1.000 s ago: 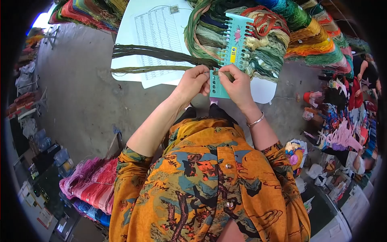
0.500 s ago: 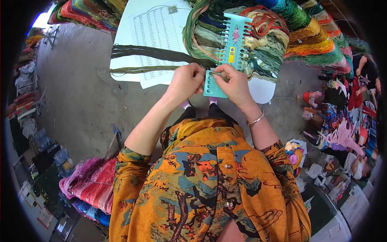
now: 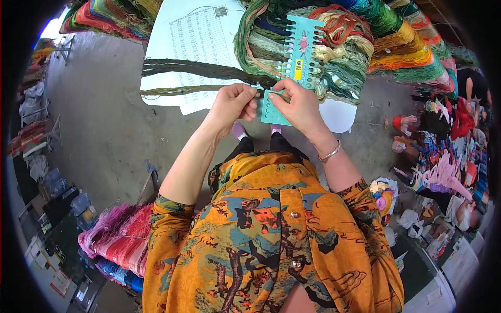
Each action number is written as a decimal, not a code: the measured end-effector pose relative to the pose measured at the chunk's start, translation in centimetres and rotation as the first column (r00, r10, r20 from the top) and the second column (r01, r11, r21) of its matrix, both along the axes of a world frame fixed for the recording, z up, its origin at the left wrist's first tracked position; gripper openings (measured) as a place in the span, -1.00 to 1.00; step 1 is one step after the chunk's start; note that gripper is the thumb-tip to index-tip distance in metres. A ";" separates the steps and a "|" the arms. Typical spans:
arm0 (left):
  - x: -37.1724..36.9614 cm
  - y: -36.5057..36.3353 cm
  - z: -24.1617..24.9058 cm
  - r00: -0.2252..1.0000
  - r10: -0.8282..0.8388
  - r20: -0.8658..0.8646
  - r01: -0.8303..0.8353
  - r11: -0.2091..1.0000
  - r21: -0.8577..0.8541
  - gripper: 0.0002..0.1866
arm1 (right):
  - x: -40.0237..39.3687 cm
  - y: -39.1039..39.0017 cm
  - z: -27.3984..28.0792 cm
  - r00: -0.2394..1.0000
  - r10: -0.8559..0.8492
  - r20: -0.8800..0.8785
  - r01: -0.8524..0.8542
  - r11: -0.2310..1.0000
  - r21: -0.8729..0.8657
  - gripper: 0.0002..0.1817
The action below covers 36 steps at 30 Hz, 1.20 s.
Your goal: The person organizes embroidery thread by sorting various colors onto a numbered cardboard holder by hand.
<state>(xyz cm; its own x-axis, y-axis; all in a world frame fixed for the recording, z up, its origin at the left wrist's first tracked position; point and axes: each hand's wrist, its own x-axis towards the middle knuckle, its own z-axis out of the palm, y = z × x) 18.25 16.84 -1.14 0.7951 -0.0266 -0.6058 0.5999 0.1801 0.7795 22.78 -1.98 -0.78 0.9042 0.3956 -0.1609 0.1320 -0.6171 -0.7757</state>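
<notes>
Over the near edge of the table, my left hand (image 3: 235, 106) is closed in a pinch at the end of an olive thread skein (image 3: 180, 91). My right hand (image 3: 297, 107) grips a small teal card with round holes (image 3: 270, 112), its thumb and fingers pressed together at the upper edge. Whether a strand passes through a hole is too small to tell. Above the hands, a long teal notched thread card (image 3: 302, 49) lies on a heap of multicoloured skeins (image 3: 339, 68). A dark brown skein (image 3: 203, 68) stretches left from beside the fingers.
Printed sheets with a chart (image 3: 201, 39) lie on the white table (image 3: 159, 99). Orange and green yarn hangs (image 3: 402, 52) at the right, and a pink and red yarn pile (image 3: 117, 237) is at lower left. Another person (image 3: 472, 86) is at the far right.
My left hand has shifted slightly left and its fingers have turned. The small card has tilted a little, and my right hand has moved slightly on it.
</notes>
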 end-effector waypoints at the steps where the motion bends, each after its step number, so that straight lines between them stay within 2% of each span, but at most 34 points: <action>1: 0.0 0.0 0.1 1.000 -0.004 0.001 0.004 0.996 -0.087 -0.76 | 0.0 0.1 0.2 1.000 0.009 0.028 -0.008 0.999 -0.034 -0.75; 2: -0.1 -0.1 0.3 1.000 -0.007 0.003 0.007 0.985 -0.172 -0.75 | 0.0 0.3 0.2 1.000 0.009 0.028 -0.008 0.999 -0.034 -0.75; 5: -0.2 -0.6 1.3 0.995 -0.100 -0.005 0.096 0.966 -0.239 -0.74 | 0.1 0.6 0.1 0.997 0.020 0.075 -0.011 0.993 -0.119 -0.75; 8: 0.2 -0.6 1.3 0.990 -0.142 -0.007 0.138 0.971 -0.195 -0.72 | 0.5 0.4 -1.1 0.998 0.007 0.068 -0.001 0.996 -0.087 -0.73; 10: 0.5 -0.7 1.0 0.984 -0.177 0.010 0.177 0.973 -0.150 -0.72 | 0.9 0.3 -1.8 0.997 -0.020 -0.076 0.025 0.997 0.077 -0.68; 12: 0.7 -1.5 0.8 0.977 -0.189 0.095 0.184 0.981 0.055 -0.78 | 1.4 -0.3 -1.5 0.990 0.023 -0.142 -0.006 0.993 0.119 -0.70; 13: 0.6 -1.9 0.4 0.977 -0.189 0.096 0.184 0.981 0.055 -0.78 | 1.6 -0.6 -1.3 0.976 0.068 -0.206 -0.035 0.986 0.162 -0.71; 14: 0.4 -2.3 -0.2 0.948 -0.207 0.242 0.165 0.969 0.182 -0.81 | 1.6 -0.7 -1.4 0.976 0.069 -0.204 -0.036 0.986 0.161 -0.71; 15: 0.3 -2.5 -0.4 0.895 -0.240 0.377 0.125 0.944 0.304 -0.82 | 1.6 -0.8 -1.7 0.947 0.075 -0.311 0.039 0.938 0.343 -0.68; 16: 0.4 -2.5 -0.4 0.882 -0.365 0.297 0.189 0.853 0.487 -0.88 | 1.6 -0.9 -1.8 0.906 0.100 -0.411 0.133 0.855 0.501 -0.64; 17: 0.5 -2.5 -0.4 0.882 -0.365 0.298 0.189 0.853 0.486 -0.88 | 1.7 -1.0 -1.8 0.906 0.099 -0.412 0.134 0.856 0.500 -0.64; 19: 0.5 -2.6 -0.2 0.759 -0.594 0.267 0.095 0.507 0.857 -0.88 | 1.6 -1.3 -1.6 0.895 0.136 -0.424 0.069 0.899 0.433 -0.59; 22: 1.0 -2.5 -0.2 0.747 -0.583 0.321 0.087 0.564 0.821 -0.89 | 1.6 -1.0 -2.0 0.904 0.121 -0.410 0.066 0.908 0.414 -0.57; 23: 1.1 -2.3 0.0 0.901 -0.343 0.264 0.213 0.881 0.422 -0.90 | 1.7 -1.0 -1.9 0.905 0.120 -0.407 0.065 0.909 0.412 -0.57; 24: 1.2 -1.8 0.8 0.986 -0.154 0.061 0.159 0.983 -0.092 -0.91 | 1.9 -1.1 -1.8 0.915 0.122 -0.385 0.037 0.924 0.381 -0.56; 25: 1.0 -0.3 0.4 0.996 -0.068 -0.053 0.029 0.844 -0.535 -0.92 | 2.0 -1.1 -1.6 0.923 0.126 -0.363 0.009 0.937 0.349 -0.54; 26: 0.2 1.0 -0.4 0.997 0.012 -0.078 -0.065 0.686 -0.725 -0.89 | 2.1 -1.1 -1.3 0.924 0.126 -0.360 0.008 0.938 0.348 -0.54; 27: -0.7 2.5 -1.0 0.989 0.078 -0.122 -0.145 0.478 -0.866 -0.85 | 2.3 -0.9 -0.8 0.926 0.137 -0.352 -0.029 0.955 0.296 -0.53; 29: -3.0 6.2 1.3 0.964 0.245 -0.102 -0.167 0.262 -0.950 -0.82 | 2.4 -1.0 -0.5 0.922 0.153 -0.355 -0.067 0.968 0.241 -0.51; 31: -5.7 10.6 4.4 0.823 0.544 -0.164 -0.344 0.247 -0.906 -0.80 | 2.3 -1.0 -0.2 0.927 0.146 -0.347 -0.067 0.971 0.229 -0.50; 32: -6.9 12.9 4.6 0.783 0.612 -0.107 -0.263 0.171 -0.949 -0.83 | 2.2 -0.8 0.0 0.930 0.145 -0.336 -0.071 0.972 0.223 -0.50; 34: -9.2 17.1 4.7 0.640 0.768 0.017 -0.161 0.155 -0.975 -0.81 | 2.1 -0.5 0.0 0.932 0.144 -0.333 -0.078 0.976 0.203 -0.56; 36: -10.7 18.4 5.0 0.485 0.874 0.018 -0.255 0.161 -0.953 -0.80 | 1.8 -0.5 0.1 0.955 0.130 -0.267 -0.090 0.984 0.157 -0.64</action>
<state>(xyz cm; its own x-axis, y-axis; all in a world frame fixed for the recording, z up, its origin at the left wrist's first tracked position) 7.57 35.20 3.83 0.8994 0.4133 -0.1426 -0.4068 0.9105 0.0739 24.54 -2.51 -0.68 0.7820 0.5271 -0.3326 -0.0379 -0.4924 -0.8695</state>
